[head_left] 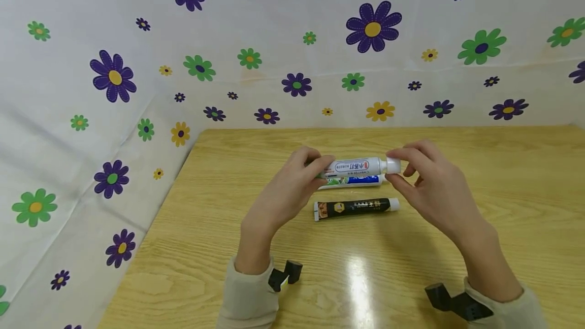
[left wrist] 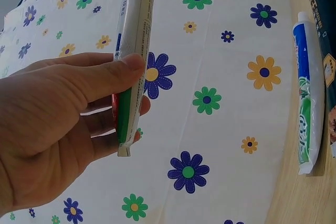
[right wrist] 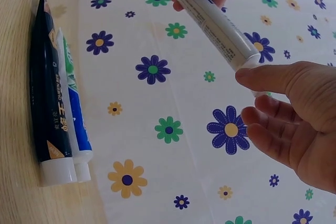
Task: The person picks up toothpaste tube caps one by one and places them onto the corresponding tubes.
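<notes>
A white toothpaste tube (head_left: 355, 167) is held level above the table, its white cap (head_left: 393, 165) pointing right. My left hand (head_left: 292, 187) grips the flat green tail end, thumb on one face and fingers behind, as the left wrist view shows. With thumb and fingertips my right hand (head_left: 436, 187) pinches the cap, which those fingers mostly hide in the right wrist view. A narrow neck shows between tube and cap; whether the cap is still attached I cannot tell. Below the held tube lie a blue, green and white toothpaste tube (left wrist: 307, 98) and a black toothpaste tube (right wrist: 46, 87) with a white cap.
Both lying tubes rest side by side on the wooden table (head_left: 192, 248), caps toward the right. A white cloth (head_left: 274, 9) printed with flowers hangs behind the table and along its left side. Dark wrist cameras (head_left: 457, 304) sit at the sleeves.
</notes>
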`<control>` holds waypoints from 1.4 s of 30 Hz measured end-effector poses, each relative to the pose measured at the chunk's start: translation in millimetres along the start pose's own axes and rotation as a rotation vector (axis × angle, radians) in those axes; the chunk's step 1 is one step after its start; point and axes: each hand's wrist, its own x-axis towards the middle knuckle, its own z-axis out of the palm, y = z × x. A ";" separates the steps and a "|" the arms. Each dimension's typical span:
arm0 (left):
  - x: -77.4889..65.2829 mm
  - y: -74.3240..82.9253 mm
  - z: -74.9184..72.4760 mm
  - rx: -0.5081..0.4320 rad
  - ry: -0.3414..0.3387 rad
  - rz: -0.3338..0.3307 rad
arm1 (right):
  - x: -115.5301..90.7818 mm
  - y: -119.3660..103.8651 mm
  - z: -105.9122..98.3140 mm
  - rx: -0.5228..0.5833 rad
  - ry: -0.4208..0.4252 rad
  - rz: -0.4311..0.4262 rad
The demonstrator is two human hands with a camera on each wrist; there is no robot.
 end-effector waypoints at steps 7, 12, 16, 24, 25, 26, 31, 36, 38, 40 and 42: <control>-0.5 2.5 -1.2 0.041 -0.009 0.008 | 0.5 -2.0 0.5 0.004 -0.001 -0.035; 0.3 4.8 -2.8 0.048 -0.008 0.005 | 1.0 -4.8 -1.5 0.044 0.017 -0.022; 0.8 4.5 -4.0 0.036 0.017 0.012 | 1.3 -5.6 -3.3 0.131 0.028 0.003; 0.1 3.0 -6.3 0.003 0.049 0.031 | -1.5 -2.2 -12.1 0.345 0.020 0.044; 0.0 3.2 -6.7 0.004 0.050 0.031 | -1.7 -2.1 -13.2 0.366 0.019 0.055; -0.1 3.5 -6.9 0.007 0.049 0.030 | -2.1 -2.1 -14.1 0.386 0.018 0.067; 0.7 6.7 -7.8 0.039 0.065 0.046 | -3.9 -1.5 -17.3 0.441 0.024 0.110; 0.6 9.4 -8.9 0.074 0.102 0.071 | -4.3 -1.7 -19.1 0.457 0.028 0.113; 0.6 10.0 -9.5 0.090 0.119 0.079 | -4.4 -2.1 -19.5 0.454 0.027 0.120; 0.6 10.5 -10.1 0.107 0.136 0.087 | -4.4 -2.7 -19.9 0.449 0.024 0.130; 0.9 10.9 -10.3 0.127 0.154 0.099 | -4.5 -3.1 -20.1 0.441 0.019 0.142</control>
